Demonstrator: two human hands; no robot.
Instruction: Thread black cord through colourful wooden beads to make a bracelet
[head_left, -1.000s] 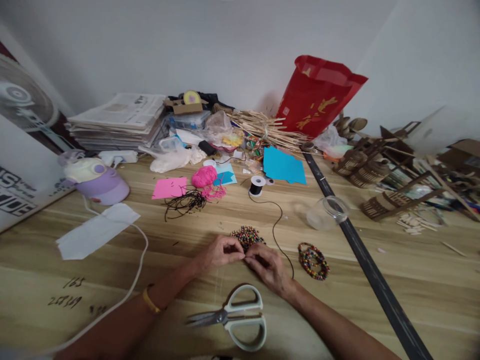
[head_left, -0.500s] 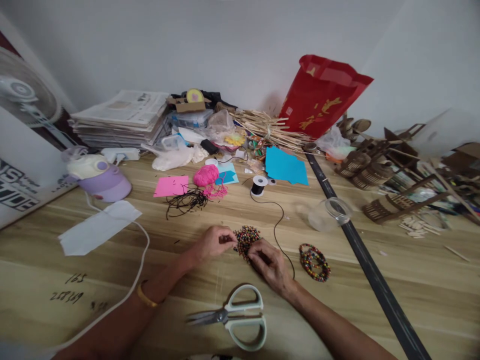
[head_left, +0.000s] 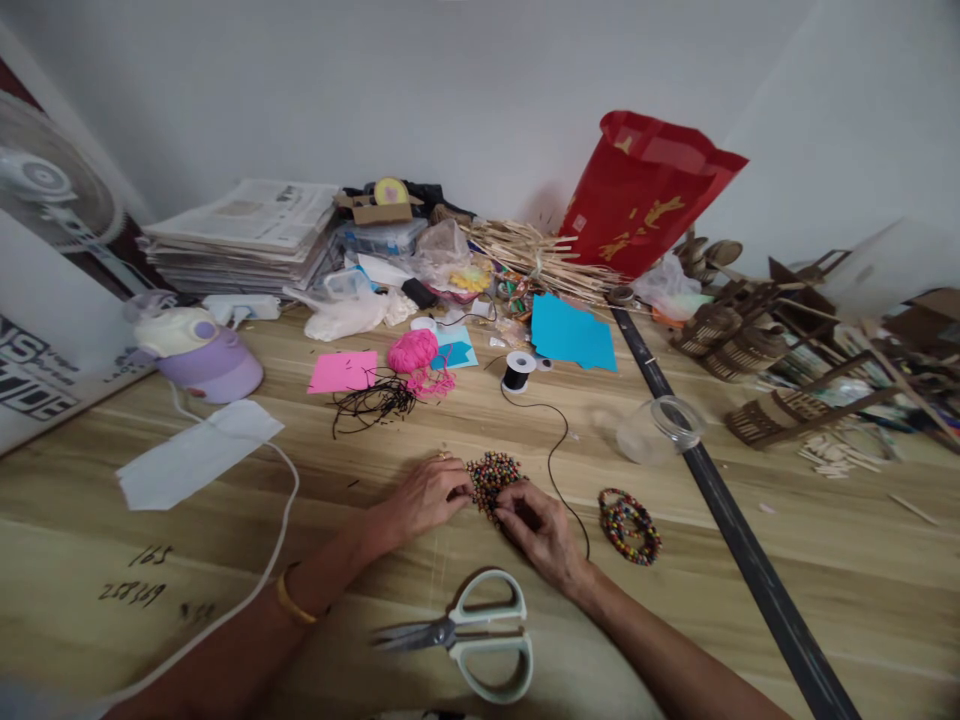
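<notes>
A small heap of multicoloured beads [head_left: 492, 472] lies on the wooden table between my hands. At its left edge is my left hand [head_left: 433, 496], fingers curled and pinched together; whatever sits between the fingertips is too small to make out. Over the heap's lower right side, my right hand [head_left: 538, 528] is closed in a pinch. A thin black cord [head_left: 555, 455] runs from a white spool [head_left: 518, 371] down under this hand, which appears to grip it; the cord's end is hidden. Below the hands lie scissors [head_left: 491, 640] with pale green handles, blades pointing left.
Finished-looking bead strings [head_left: 630, 525] lie to the right, near a clear plastic jar [head_left: 660, 428] on its side. Black cord pieces [head_left: 375, 402] and pink yarn [head_left: 412, 350] are further back. A white cable [head_left: 289, 500] crosses the left side. A dark strip [head_left: 720, 490] runs down the right.
My left hand has turned palm-down and its fingers have drawn in at the edge of the bead heap. My right hand has stayed nearly still.
</notes>
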